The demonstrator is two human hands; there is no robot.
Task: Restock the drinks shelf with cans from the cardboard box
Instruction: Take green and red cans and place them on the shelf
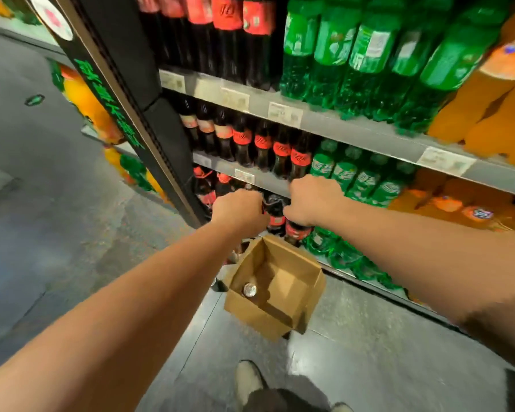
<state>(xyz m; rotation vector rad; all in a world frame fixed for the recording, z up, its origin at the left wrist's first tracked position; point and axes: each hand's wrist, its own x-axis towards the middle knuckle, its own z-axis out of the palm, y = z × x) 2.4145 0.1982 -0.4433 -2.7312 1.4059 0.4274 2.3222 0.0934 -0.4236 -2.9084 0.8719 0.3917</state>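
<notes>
An open cardboard box (275,288) stands on the floor in front of the drinks shelf, with one silver-topped can (249,289) upright in its left corner. Both my arms reach over the box to the low shelf row of cola bottles (275,215). My left hand (240,212) is curled, knuckles up, at the row's left part; what lies under its fingers is hidden. My right hand (312,200) is closed over the top of a cola bottle (298,231) with a red label.
Shelf boards (339,129) above carry cola, green (354,179) and orange (473,212) soda bottles. A black end panel (161,138) bounds the shelf on the left. Grey floor (72,218) spreads left and behind the box. My shoe (247,382) is near the bottom edge.
</notes>
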